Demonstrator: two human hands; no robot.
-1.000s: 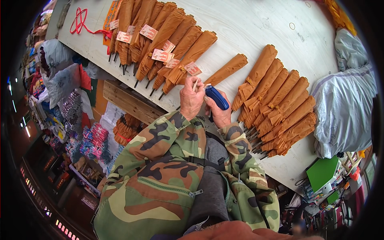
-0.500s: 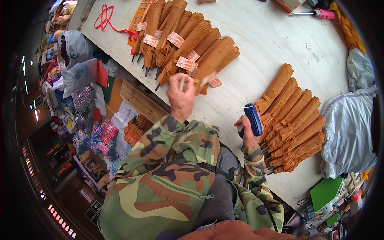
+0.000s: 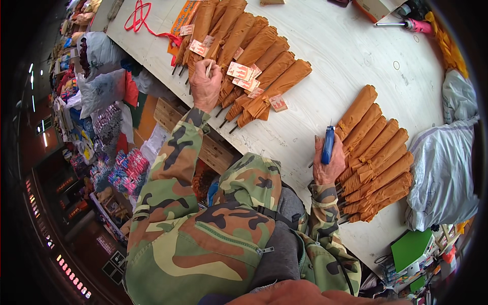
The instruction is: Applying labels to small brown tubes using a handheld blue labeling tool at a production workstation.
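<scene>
My left hand (image 3: 205, 89) is closed over the far-left row of folded brown umbrellas (image 3: 247, 48), pinching a thin pale piece (image 3: 209, 67) seen edge-on; it looks like a card tag. Beside it, red-and-white card tags (image 3: 240, 71) lie on the umbrellas, whose dark tips point toward me. Another tag (image 3: 278, 103) sits at the row's right end. On the right, my right hand (image 3: 328, 163) is wrapped round a blue tagging gun (image 3: 328, 145) held upright. It is next to a second row of folded brown umbrellas (image 3: 376, 157), where I see no tags.
The pale worktable (image 3: 284, 132) runs under both rows. Red ribbon (image 3: 138, 18) lies at its far left. A white sack (image 3: 442, 173) stands at the right edge, near a green box (image 3: 413, 249). A pink-handled tool (image 3: 418, 26) lies far right. Bagged goods (image 3: 101, 53) fill the left side.
My left hand has moved left from the end umbrella to the middle of the row. That umbrella now lies still. My right hand has turned the tagging gun upright and shifted slightly right.
</scene>
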